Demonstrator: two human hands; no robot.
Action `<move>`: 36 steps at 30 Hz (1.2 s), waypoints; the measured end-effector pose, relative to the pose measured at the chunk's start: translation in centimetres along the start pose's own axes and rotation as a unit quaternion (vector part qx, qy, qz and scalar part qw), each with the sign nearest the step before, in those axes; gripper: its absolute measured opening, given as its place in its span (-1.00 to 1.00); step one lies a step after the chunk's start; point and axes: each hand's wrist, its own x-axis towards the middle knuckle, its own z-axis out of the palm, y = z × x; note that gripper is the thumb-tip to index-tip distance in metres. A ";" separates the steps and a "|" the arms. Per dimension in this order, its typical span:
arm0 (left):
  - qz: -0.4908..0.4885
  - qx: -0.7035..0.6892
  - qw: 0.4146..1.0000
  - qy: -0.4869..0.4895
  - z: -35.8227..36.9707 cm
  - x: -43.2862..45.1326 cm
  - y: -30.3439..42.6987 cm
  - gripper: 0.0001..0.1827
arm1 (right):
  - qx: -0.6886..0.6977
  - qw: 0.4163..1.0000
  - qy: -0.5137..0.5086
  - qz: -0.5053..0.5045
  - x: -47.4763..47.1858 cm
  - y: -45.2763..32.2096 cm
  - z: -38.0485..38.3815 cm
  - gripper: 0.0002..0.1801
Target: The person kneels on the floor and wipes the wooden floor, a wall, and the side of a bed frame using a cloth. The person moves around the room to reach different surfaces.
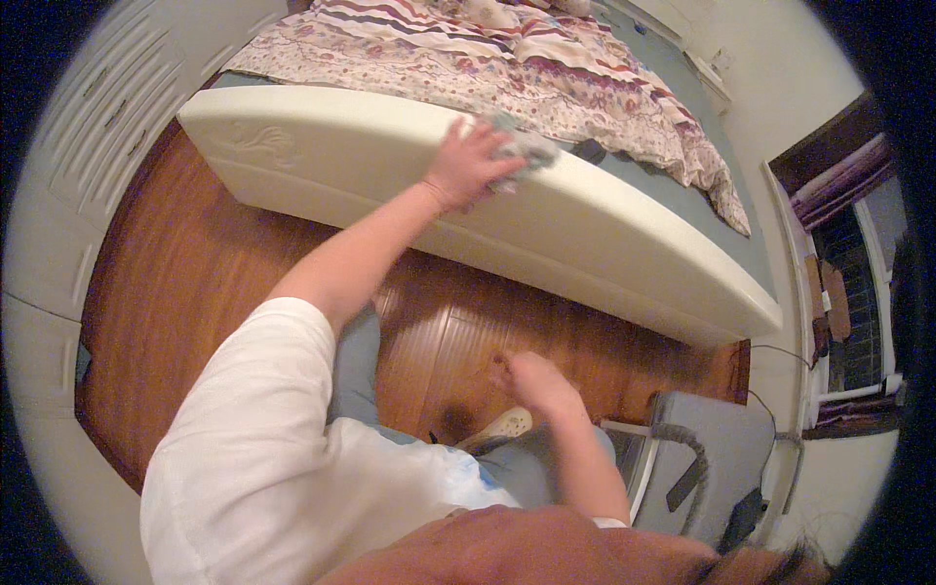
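My left hand is stretched forward over the top edge of a cream bed footboard. It holds a grey-green cloth, which is blurred and lies against the footboard's rim. The thumb and fingers are spread over the cloth. Lower down, my right hand hangs in the air above the wooden floor. Its fingers look loosely bent and nothing shows in them, though the palm is turned away. Behind the footboard a patterned quilt covers much of the mattress.
A small dark object lies at the footboard's inner edge. White cabinets line the left. At the lower right stands a grey piece of furniture with a curved bar. A perforated slipper shows by my leg, and a curtained window is at right.
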 end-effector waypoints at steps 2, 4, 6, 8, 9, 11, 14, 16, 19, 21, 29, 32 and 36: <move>-0.022 0.047 0.999 -0.003 -1.0 -1.2 -2.7 -0.54 | -0.010 1.000 0.007 0.008 -0.4 0.5 -0.5 -0.55; -0.088 0.082 0.992 0.028 -2.6 -2.2 -5.7 -0.53 | -0.015 1.000 0.008 0.017 -0.7 0.8 -0.6 -0.54; -0.180 0.128 0.975 0.029 -4.1 -3.0 -8.4 -0.53 | -0.016 1.000 0.002 0.022 -0.9 1.0 -0.5 -0.53; -0.231 0.152 0.960 0.040 -4.8 -3.9 -9.7 -0.58 | -0.005 1.000 0.018 0.000 -1.1 1.1 -0.2 -0.54; -0.281 0.167 0.945 0.017 -4.9 -4.0 -10.0 -0.60 | 0.000 1.000 0.026 -0.012 -1.2 1.1 0.0 -0.54; -0.275 0.141 0.949 0.061 -3.9 -3.5 -9.2 -0.64 | 0.005 0.999 0.035 -0.021 -1.2 1.3 0.2 -0.54; -0.227 0.089 0.964 0.102 -1.6 -1.5 -6.1 -0.67 | 0.000 0.999 0.037 -0.014 -1.0 1.5 0.6 -0.55; -0.186 0.050 0.976 0.100 -0.1 0.2 -2.7 -0.66 | -0.006 1.000 0.029 -0.005 -0.5 1.8 0.8 -0.56; -0.098 -0.015 0.992 0.081 1.4 2.2 2.4 -0.58 | -0.010 1.000 0.013 0.000 0.5 2.2 1.1 -0.56; -0.060 -0.031 0.996 0.065 1.8 2.7 5.3 -0.49 | 0.001 1.000 0.012 0.000 1.1 2.4 1.4 -0.55; 0.000 0.074 0.996 -0.056 -0.6 0.9 0.1 -0.23 | 0.007 0.999 -0.011 0.042 1.7 2.7 1.3 -0.51; -0.068 0.081 0.988 -0.109 -2.6 -0.9 -3.8 -0.24 | 0.002 0.999 -0.002 0.035 1.4 2.6 1.2 -0.51; -0.161 0.126 0.979 -0.024 -5.0 -3.5 -9.1 -0.31 | -0.013 1.000 -0.006 0.012 0.9 2.5 1.2 -0.52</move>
